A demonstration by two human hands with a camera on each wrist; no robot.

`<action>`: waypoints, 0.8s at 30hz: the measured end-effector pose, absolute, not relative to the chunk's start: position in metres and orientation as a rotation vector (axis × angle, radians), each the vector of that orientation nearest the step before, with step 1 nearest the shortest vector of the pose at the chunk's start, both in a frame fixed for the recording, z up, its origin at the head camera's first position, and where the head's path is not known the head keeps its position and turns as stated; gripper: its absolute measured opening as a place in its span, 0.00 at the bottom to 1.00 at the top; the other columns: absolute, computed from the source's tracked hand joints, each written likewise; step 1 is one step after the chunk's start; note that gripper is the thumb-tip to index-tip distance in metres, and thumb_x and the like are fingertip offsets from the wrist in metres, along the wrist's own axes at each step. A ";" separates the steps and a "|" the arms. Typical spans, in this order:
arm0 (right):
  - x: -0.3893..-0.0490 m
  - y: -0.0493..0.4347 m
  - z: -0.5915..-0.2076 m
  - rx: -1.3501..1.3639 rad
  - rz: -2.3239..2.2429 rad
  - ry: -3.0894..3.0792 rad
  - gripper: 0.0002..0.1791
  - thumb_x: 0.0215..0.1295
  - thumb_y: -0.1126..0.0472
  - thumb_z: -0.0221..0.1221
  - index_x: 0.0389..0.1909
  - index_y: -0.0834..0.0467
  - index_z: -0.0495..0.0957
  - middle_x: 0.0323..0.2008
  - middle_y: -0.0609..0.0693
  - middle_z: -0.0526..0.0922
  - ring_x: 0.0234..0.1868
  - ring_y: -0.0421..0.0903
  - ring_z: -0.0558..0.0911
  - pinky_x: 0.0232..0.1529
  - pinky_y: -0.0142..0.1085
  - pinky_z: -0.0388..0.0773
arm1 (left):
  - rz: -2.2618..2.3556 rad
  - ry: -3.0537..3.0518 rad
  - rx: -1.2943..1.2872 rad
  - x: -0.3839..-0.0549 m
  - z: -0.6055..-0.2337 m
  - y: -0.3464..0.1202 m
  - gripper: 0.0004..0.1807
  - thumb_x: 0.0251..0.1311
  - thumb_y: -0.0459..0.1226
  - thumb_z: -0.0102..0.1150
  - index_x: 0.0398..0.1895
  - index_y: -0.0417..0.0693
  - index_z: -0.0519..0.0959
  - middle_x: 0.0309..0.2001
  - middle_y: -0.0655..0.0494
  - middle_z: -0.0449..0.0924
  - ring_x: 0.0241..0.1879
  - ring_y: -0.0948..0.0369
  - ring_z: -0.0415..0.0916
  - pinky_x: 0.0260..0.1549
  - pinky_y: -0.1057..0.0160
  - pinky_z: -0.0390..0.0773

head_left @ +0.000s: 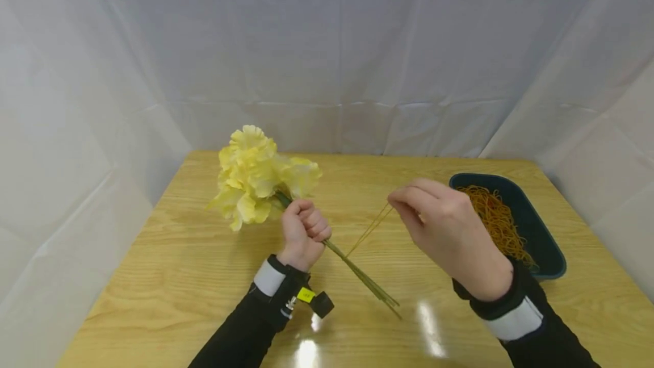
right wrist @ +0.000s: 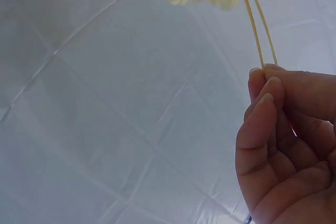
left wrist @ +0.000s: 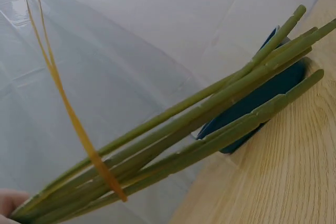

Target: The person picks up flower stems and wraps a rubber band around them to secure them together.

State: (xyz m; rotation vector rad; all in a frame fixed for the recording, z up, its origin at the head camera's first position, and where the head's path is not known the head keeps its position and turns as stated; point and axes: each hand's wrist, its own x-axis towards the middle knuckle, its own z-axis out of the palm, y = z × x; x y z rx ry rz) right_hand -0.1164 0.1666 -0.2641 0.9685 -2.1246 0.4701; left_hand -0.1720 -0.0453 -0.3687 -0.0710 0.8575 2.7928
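Note:
My left hand (head_left: 305, 231) grips a bunch of yellow artificial flowers (head_left: 250, 178) by the green stems (head_left: 365, 277), just below the blooms. The stems slant down to the right over the table, their cut ends fanned apart. A rubber band (head_left: 370, 230) runs from the stems up to my right hand (head_left: 449, 226), which pinches its far end between thumb and fingertips. In the left wrist view the stretched rubber band (left wrist: 76, 121) crosses the stems (left wrist: 194, 116) as a taut double strand. The right wrist view shows the pinching fingers (right wrist: 257, 135) close up.
A dark green plastic bin (head_left: 541, 231) full of loose rubber bands (head_left: 495, 220) stands on the right of the wooden table (head_left: 179, 277), partly behind my right forearm. White sheeting (head_left: 337, 61) hangs around the back and sides.

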 end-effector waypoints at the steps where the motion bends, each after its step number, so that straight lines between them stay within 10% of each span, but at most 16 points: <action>1: -0.121 0.171 -0.263 0.950 0.487 -2.136 0.11 0.49 0.77 0.71 0.33 0.63 0.85 0.30 0.53 0.87 0.27 0.43 0.84 0.27 0.33 0.82 | 2.776 0.856 -0.074 -0.172 -0.368 -0.045 0.23 0.71 0.35 0.27 0.14 0.53 0.42 0.16 0.62 0.36 0.14 0.66 0.33 0.21 0.67 0.33; 11: -0.177 0.210 -0.274 0.676 0.721 -2.269 0.05 0.58 0.72 0.68 0.34 0.62 0.87 0.27 0.55 0.88 0.23 0.43 0.81 0.30 0.17 0.68 | 2.667 0.766 -0.103 -0.168 -0.360 -0.045 0.26 0.72 0.37 0.28 0.11 0.56 0.45 0.13 0.64 0.38 0.11 0.68 0.38 0.20 0.69 0.35; 24: -0.221 0.201 -0.335 0.559 0.941 -2.486 0.04 0.61 0.68 0.67 0.36 0.64 0.87 0.31 0.58 0.89 0.26 0.45 0.82 0.28 0.28 0.74 | 2.687 0.302 0.014 -0.156 -0.345 -0.050 0.23 0.69 0.35 0.35 0.15 0.57 0.44 0.15 0.64 0.38 0.13 0.67 0.36 0.19 0.71 0.36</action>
